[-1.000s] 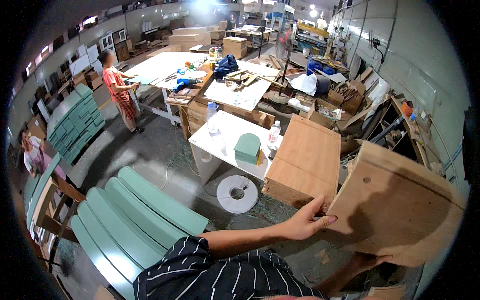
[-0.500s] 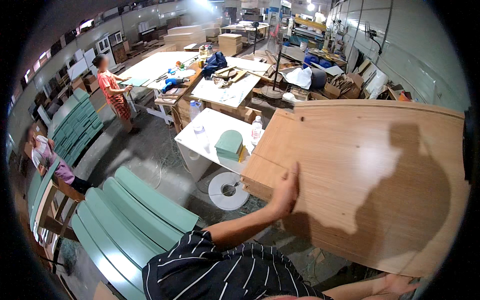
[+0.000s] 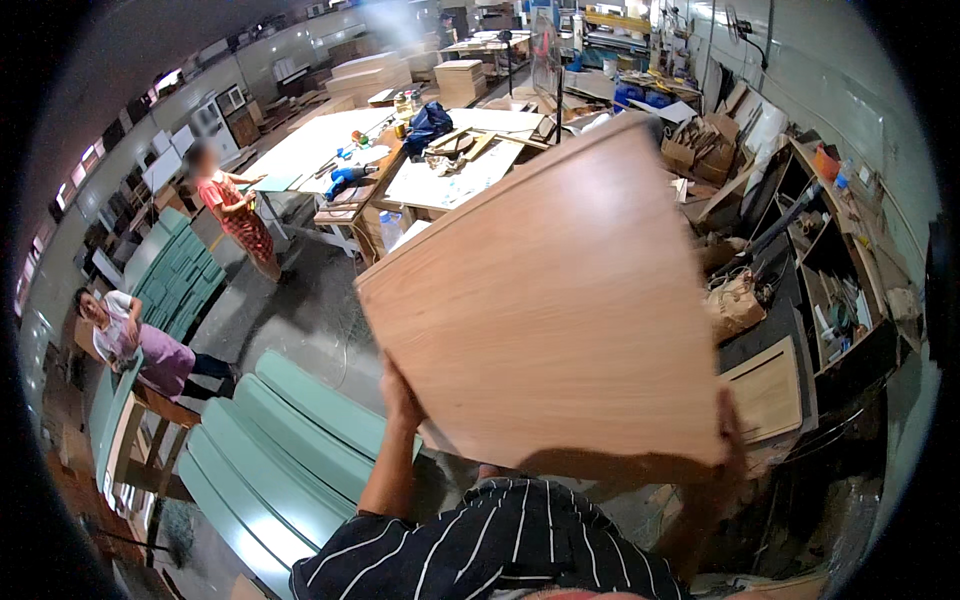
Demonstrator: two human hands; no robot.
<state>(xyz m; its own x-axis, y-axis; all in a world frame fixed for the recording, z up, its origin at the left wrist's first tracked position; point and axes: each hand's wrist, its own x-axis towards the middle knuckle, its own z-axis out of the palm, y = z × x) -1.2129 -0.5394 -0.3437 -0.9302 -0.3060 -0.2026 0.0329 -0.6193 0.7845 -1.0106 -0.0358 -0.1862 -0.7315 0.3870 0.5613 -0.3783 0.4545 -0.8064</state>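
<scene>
Swinging that big light-brown wood-grain panel (image 3: 550, 300) around is what just happened, and it's easily the largest thing in your view. Half a second ago its broad face was spread across the right side; now it's up in the middle, right in front of your body, tilted so the upper left edge runs on a slant. Can't tell how thick it is from this angle. I'd guess the load is shared more evenly now, but it's also blocking a fair bit of what's behind it.

Next down, the wide desk with the white top (image 3: 320, 145) shows past the panel's upper left edge. The long, curved green boards (image 3: 290, 450) lie side by side to your left. The pale rectangular wooden board (image 3: 770, 390) on the right, which the panel was hiding, is now showing.

Then your hands. Your left hand (image 3: 400, 395) is gripping the panel's lower left edge, and your right hand (image 3: 733, 440) is clasping the right edge near the bottom corner, though it's dark and blurry. That right one was down at the bottom edge before, so you've now got a hold on opposite sides. Smallest of all, a clear plastic bottle (image 3: 390, 230) peeks out beside the panel; the stacked green pieces near it are covered now.
</scene>
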